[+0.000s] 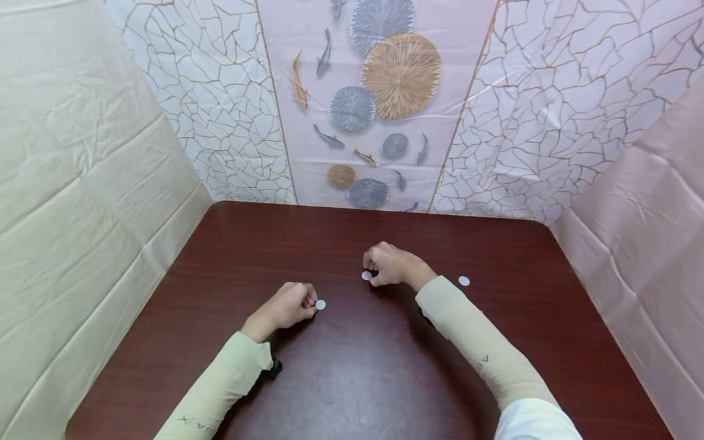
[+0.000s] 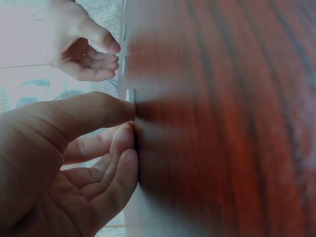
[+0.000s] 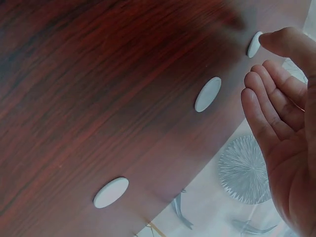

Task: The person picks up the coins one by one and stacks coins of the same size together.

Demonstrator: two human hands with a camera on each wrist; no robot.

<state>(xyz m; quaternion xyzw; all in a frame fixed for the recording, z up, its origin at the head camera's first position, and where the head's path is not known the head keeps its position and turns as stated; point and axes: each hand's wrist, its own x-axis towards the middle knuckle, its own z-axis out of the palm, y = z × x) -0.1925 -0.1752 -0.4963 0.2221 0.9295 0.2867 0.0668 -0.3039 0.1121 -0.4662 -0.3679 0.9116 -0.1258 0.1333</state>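
My left hand (image 1: 288,305) is low over the table, its thumb and fingertips drawn together at the left edge of a small white disc (image 1: 321,304). The left wrist view shows the thumb tip overlapping one end of this disc (image 2: 130,95). Farther back, my right hand (image 1: 392,264) is beside a second white disc (image 1: 366,275). In the right wrist view its thumb tip overlaps the disc (image 3: 254,44), while its fingers (image 3: 266,98) are bent with a gap between them and the thumb. Nothing shows between them.
One more white disc (image 1: 464,281) lies on the dark red-brown table (image 1: 363,379) to the right. Another disc (image 3: 208,94), hidden by the right arm in the head view, lies between it and the right hand's disc. Patterned and pale cloths (image 1: 220,122) hang around the table.
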